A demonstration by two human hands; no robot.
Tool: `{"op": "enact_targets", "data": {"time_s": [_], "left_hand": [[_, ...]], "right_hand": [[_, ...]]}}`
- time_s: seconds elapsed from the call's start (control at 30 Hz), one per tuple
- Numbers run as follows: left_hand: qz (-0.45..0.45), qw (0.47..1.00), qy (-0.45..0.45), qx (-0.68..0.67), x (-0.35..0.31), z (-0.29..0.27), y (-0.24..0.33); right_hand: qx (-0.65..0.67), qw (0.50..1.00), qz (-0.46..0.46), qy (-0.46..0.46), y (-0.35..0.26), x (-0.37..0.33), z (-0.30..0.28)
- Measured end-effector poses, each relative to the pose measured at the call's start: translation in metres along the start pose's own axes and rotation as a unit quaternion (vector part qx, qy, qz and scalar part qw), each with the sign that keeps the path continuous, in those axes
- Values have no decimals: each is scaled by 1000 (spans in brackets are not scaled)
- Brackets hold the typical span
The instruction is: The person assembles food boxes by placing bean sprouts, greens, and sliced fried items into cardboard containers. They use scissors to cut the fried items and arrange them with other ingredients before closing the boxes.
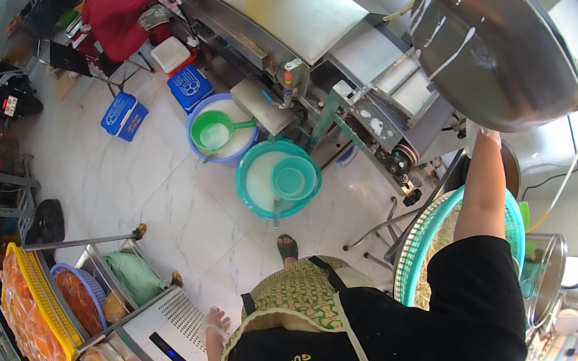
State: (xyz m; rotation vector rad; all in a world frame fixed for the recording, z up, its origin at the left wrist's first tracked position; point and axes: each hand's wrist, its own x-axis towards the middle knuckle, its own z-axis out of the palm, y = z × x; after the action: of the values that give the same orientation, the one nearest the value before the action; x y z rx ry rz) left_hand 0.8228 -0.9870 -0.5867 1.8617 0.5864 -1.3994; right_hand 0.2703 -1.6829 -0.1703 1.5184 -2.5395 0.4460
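Metal bowl (504, 63): While its top runs out of view, the big shell stands tilted above the right-hand end of the steel machine (271, 4), white drips streaking its side.
Right hand (475, 134): With my arm stretched up, I have my thinly gloved hand at the bowl's lower edge; my fingers are partly hidden, so I cannot tell whether they grip it.
Left hand (218, 320): Low beside my apron (301, 296), my fingers are open and spread, near the right edge of the white appliance (141, 327) with a perforated panel and a small dark display.
Teal basin (254, 207): On the floor before the machine's front edge, holding white liquid; a teal dipper (295, 178) sits in it, its handle over the near rim.
Purple tub (238, 159): Just beside the teal basin, also with white liquid, a green dipper (211, 130) inside and its handle pointing toward the right rim.
Basket (412, 253): Below my raised arm, teal-rimmed, with pale strands (427, 289) heaped inside.
Yellow crate (50, 305): By the appliance's left edge, with orange packages (30, 313) in it; a purple basket (88, 277) and a green bag (134, 275) lie near its right edge.
Co-worker (113, 24): A person in red, near the machine's far left corner; two blue boxes (189, 88) stand on the floor nearby.
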Motion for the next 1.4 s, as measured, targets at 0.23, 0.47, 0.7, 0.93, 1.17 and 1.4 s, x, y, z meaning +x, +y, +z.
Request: {"op": "enact_targets", "data": {"time_s": [0.23, 0.47, 0.7, 0.93, 1.17, 1.4], "left_hand": [[36, 996, -59, -57, 7, -9, -14], [30, 999, -42, 11, -9, 20, 24], [36, 999, -13, 35, -37, 44, 58], [61, 996, -16, 56, -40, 42, 64], [51, 997, 21, 44, -44, 26, 53], [94, 993, 71, -27, -77, 10, 32]], "right_hand": [[0, 1000, -1, -2, -1, -2, -2], [6, 1000, -2, -4, -1, -1, -4], [5, 1000, -7, -14, -9, -5, -5], [2, 999, -23, -23, -13, -3, -1], [-44, 993, -86, -67, 5, -8, 4], [-151, 974, -109, -130, -2, -23, -5]]}}
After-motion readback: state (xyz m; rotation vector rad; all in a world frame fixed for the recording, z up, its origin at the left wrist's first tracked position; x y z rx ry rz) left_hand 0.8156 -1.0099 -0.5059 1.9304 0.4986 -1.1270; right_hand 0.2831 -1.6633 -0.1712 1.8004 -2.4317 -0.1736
